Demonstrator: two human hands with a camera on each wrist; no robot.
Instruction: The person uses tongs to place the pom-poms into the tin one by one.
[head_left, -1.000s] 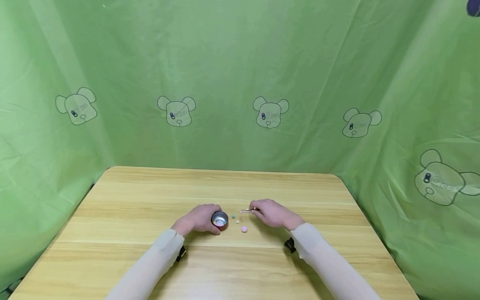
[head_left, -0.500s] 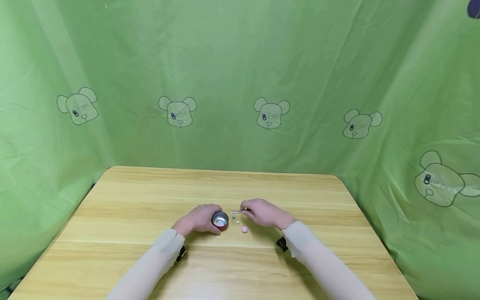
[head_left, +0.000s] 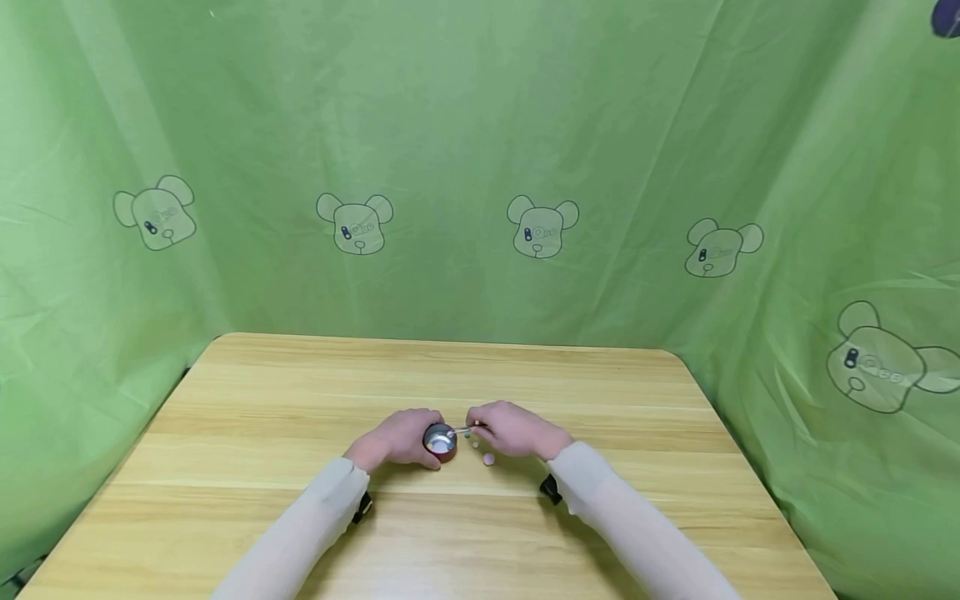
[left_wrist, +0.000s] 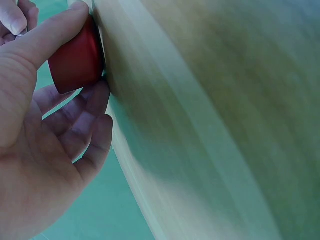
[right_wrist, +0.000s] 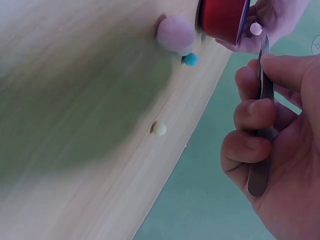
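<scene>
A small red cup with a shiny metal inside stands on the table, and my left hand grips its side, thumb and fingers curled round it. My right hand holds metal tweezers, thumb and fingers wrapped along them. At the tweezer tips is a tiny pale pink pom-pom, right at the cup's rim. Small pale and blue bits show inside the cup. Beneath the right hand lie a larger pink pom-pom, a blue one and a cream one.
The wooden table reaches to a green curtain printed with bear heads at the back and sides. A black wrist strap piece hangs below the right sleeve, another below the left.
My right hand has moved left with the tweezers and the tiny pom-pom, from beside the loose pom-poms to the cup's opening. The left hand and the cup stay in place.
</scene>
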